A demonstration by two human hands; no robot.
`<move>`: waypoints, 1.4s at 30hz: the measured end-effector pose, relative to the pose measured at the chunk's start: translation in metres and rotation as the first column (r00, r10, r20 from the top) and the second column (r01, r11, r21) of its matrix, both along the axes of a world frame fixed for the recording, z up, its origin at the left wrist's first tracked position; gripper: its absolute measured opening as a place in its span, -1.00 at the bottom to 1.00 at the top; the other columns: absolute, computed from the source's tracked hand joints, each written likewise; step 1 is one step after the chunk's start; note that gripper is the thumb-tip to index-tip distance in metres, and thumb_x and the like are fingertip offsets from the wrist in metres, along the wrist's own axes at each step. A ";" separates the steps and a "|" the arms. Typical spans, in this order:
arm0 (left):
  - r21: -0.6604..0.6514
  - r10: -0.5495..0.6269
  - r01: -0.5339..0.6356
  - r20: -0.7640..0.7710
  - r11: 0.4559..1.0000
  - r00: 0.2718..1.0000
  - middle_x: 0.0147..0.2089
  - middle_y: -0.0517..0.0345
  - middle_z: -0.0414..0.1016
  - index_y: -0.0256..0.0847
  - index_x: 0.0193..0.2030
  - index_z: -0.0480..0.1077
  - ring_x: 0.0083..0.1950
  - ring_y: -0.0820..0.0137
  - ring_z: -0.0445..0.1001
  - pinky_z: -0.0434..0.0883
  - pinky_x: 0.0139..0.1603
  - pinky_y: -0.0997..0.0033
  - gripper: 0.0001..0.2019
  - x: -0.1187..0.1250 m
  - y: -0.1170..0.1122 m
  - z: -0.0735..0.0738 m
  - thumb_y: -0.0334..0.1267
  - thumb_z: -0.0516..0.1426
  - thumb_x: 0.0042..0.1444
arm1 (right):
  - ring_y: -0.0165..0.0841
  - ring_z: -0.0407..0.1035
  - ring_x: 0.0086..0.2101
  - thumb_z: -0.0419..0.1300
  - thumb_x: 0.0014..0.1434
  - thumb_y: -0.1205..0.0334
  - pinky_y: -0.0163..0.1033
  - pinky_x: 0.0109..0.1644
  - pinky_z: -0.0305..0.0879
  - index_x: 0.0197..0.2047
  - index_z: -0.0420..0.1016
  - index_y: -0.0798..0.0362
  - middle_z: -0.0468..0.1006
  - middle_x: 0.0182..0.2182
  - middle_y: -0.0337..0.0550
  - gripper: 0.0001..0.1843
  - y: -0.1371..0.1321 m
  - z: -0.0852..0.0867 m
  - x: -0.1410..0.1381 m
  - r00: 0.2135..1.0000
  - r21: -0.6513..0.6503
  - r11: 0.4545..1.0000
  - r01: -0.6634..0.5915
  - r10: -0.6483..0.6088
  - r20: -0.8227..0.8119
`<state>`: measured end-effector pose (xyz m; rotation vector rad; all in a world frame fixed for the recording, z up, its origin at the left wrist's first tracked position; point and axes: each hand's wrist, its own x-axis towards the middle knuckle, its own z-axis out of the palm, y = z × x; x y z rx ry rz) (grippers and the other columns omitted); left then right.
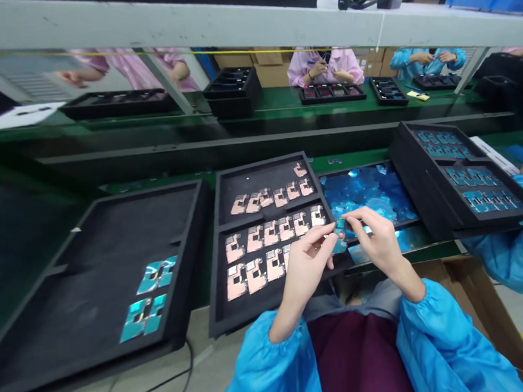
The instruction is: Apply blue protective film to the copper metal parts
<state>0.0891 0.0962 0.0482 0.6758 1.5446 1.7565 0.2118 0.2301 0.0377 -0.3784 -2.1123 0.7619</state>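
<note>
My left hand is closed in a pinch over the right edge of the middle black tray. My right hand pinches from the other side, fingertips close to the left ones. Between them is a small circuit board with teal-blue film on it, mostly hidden by the fingers. Rows of copper-coloured circuit boards lie in the middle tray, some behind my left hand. Just beyond my right hand is a heap of loose blue film pieces.
At left, a larger black tray holds several film-covered boards. Stacked black trays with teal boards stand at right, beside a co-worker's blue sleeve. A white shelf beam crosses overhead. Co-workers' hands are across the bench.
</note>
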 end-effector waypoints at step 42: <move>-0.403 0.189 -0.239 -0.162 0.883 0.969 -0.36 0.08 0.61 -0.30 -0.13 0.45 -0.43 0.37 0.64 0.60 -0.33 0.43 -0.77 -0.226 0.115 -0.017 -0.46 0.39 0.15 | -0.10 0.54 0.09 0.11 0.52 0.26 -0.18 0.08 0.44 0.05 0.68 0.07 0.69 0.07 0.12 -0.70 0.200 -0.023 -0.071 0.567 0.321 0.941 0.110 -0.324 0.757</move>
